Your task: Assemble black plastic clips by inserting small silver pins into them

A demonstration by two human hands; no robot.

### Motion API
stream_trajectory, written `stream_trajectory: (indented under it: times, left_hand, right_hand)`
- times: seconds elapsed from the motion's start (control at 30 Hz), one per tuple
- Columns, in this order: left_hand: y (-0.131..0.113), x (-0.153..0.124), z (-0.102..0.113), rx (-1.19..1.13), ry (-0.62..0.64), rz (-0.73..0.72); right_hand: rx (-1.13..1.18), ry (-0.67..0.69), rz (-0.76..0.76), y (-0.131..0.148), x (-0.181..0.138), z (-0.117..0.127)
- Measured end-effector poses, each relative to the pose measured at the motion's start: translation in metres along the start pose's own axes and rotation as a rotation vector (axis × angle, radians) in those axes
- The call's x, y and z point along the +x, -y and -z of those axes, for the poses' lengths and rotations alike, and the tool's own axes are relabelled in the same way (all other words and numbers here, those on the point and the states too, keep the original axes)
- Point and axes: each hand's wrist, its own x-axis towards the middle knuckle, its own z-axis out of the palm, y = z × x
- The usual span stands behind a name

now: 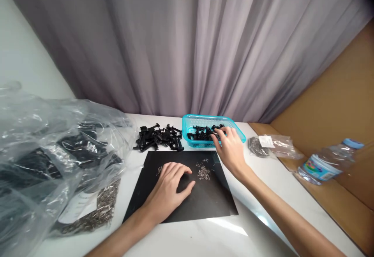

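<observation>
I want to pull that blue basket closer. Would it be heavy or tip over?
Probably light: the blue basket looks like thin mesh plastic and holds only small black parts. It is low and wide, so tipping seems unlikely. On the smooth white table it would likely slide easily.

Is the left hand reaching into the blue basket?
No, the left hand lies palm down on the black mat, while the right hand has its fingers in the blue basket among black parts.

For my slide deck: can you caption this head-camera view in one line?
Right hand reaches into a blue basket of black parts while left hand rests on a black mat.
</observation>
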Motion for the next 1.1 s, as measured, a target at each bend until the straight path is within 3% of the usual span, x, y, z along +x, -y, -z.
stream_trajectory:
  times: [0.07,0.17,0.27,0.4,0.67,1.1]
  left_hand:
    - [-0.001,0.001,0.001,0.004,-0.005,-0.017]
    - [-0.001,0.003,0.002,-0.004,-0.062,-0.017]
    - [0.002,0.005,0.003,-0.007,-0.140,0.013]
    - [0.015,0.006,0.002,0.027,-0.222,0.034]
    - [0.040,0.012,0.007,0.094,-0.294,0.071]
    - [0.042,0.014,0.008,0.144,-0.268,0.033]
  right_hand:
    - [0.003,0.046,-0.007,0.006,0.001,-0.005]
    - [0.068,0.362,0.168,0.031,-0.010,-0.014]
    - [0.070,0.477,0.248,0.057,-0.017,-0.032]
    - [0.001,0.571,0.233,0.074,-0.008,-0.054]
    - [-0.046,0.651,0.203,0.071,-0.001,-0.049]
    - [-0.081,0.615,0.227,0.072,-0.014,-0.053]
